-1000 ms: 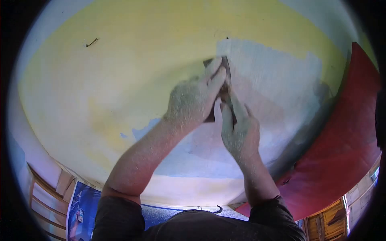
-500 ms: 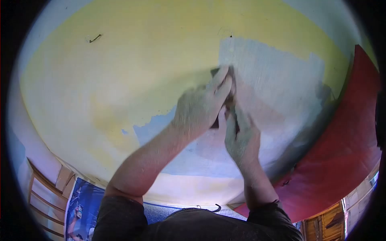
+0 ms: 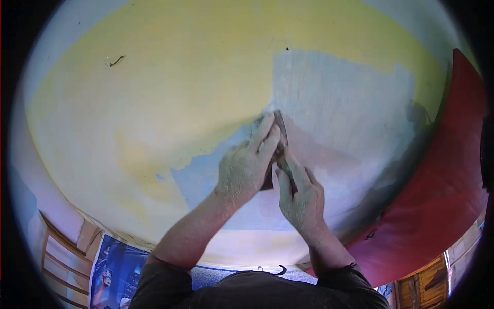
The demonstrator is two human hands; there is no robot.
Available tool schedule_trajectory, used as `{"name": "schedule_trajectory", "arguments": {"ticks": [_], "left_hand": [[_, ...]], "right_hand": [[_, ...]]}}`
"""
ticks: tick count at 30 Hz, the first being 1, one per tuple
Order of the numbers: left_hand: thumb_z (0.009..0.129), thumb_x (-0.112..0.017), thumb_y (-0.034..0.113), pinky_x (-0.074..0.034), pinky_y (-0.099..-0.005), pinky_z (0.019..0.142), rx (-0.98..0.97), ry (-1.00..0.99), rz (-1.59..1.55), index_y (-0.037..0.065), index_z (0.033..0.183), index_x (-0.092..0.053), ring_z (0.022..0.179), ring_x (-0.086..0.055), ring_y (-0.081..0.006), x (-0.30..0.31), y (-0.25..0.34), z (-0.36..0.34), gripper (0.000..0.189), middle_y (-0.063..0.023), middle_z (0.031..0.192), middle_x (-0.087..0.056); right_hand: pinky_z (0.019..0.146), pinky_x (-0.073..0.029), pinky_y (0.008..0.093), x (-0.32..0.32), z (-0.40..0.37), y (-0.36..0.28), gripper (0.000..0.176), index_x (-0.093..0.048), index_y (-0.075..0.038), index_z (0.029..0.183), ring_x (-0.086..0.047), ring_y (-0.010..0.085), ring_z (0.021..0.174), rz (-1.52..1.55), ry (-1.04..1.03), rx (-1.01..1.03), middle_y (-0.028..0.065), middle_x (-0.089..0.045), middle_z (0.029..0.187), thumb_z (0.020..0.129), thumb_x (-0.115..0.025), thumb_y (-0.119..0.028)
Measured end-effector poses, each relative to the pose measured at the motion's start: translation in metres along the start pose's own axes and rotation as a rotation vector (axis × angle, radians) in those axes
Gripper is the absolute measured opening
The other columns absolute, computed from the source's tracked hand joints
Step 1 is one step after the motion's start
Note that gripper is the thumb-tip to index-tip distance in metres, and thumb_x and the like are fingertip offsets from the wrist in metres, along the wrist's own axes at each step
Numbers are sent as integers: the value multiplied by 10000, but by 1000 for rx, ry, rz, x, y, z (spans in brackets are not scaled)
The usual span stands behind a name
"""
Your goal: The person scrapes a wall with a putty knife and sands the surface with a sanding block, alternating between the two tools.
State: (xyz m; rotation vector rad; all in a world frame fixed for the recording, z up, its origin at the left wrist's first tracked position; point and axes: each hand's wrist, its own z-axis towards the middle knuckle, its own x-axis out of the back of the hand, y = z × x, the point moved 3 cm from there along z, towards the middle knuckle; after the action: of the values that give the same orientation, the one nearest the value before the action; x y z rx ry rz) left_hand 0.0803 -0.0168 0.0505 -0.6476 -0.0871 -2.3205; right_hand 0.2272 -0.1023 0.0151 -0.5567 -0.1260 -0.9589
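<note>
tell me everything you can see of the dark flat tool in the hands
The dark flat tool has a slim upper edge and an angular lower corner; its material is unclear. It slants steeply at the yellow and pale blue wall. The dusty left hand and dusty right hand hold it, hiding its middle.

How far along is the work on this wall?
Partway, I'd judge. The pale blue-grey area looks already worked. The left hand and right hand hold a dark tool near its edge. The yellow area may be left, if it needs treating.
</note>
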Motion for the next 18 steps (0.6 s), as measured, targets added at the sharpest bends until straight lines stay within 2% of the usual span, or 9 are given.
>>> {"name": "schedule_trajectory", "arguments": {"ticks": [1,4,5,9,13,16,17,18], "left_hand": [[961,-735,155,-661,-430,789,8,4,-9,79,1498,-622,961,-807,-279,-5,1,-5,554,-130,1699,-555],[926,-803,127,-671,-440,892,72,26,-86,153,1532,-639,1127,-800,-342,2,1,8,628,-83,1686,-585],[929,-801,122,-667,-447,903,60,39,-42,151,1523,-642,1135,-797,-351,13,-2,22,617,-68,1683,-590],[928,-801,106,-664,-455,926,56,79,-73,144,1506,-646,1166,-790,-358,18,-17,37,600,-58,1686,-588],[913,-805,76,-669,-457,921,87,26,-139,141,1512,-642,1197,-785,-364,-1,-2,1,625,-96,1688,-579],[948,-744,139,-665,-428,780,17,83,-106,98,1513,-624,945,-817,-305,-1,1,2,579,-106,1702,-564],[950,-741,137,-662,-450,819,-27,158,-102,103,1517,-617,990,-812,-322,4,-6,11,581,-109,1703,-562],[952,-738,140,-660,-459,833,-7,135,-83,105,1517,-615,1001,-810,-330,11,-10,23,579,-105,1704,-560]], "right_hand": [[708,-612,519,-4,-6,4,478,-678,-95,1524,-773,459,832,-8,13,-8,231,-763,987,1053,-747,-141],[705,-618,508,3,10,-1,462,-689,-73,1507,-778,455,831,43,67,83,238,-769,991,1053,-747,-137],[708,-620,504,6,25,-7,461,-693,-63,1503,-778,457,834,31,20,47,245,-775,999,1050,-750,-129],[712,-622,495,1,44,-15,463,-696,-55,1501,-779,453,826,22,47,66,245,-778,993,1048,-760,-129],[718,-623,492,1,3,-7,459,-703,-56,1495,-781,447,819,28,30,0,241,-777,985,1047,-767,-137],[720,-624,486,0,2,-3,458,-707,-50,1491,-790,420,816,32,50,36,240,-786,999,1045,-769,-135],[721,-624,486,0,17,-5,458,-708,-50,1490,-790,416,815,22,43,51,240,-787,1001,1044,-769,-133],[722,-624,485,2,30,-9,458,-708,-49,1489,-790,413,814,15,35,56,240,-789,1004,1043,-769,-132]]}}
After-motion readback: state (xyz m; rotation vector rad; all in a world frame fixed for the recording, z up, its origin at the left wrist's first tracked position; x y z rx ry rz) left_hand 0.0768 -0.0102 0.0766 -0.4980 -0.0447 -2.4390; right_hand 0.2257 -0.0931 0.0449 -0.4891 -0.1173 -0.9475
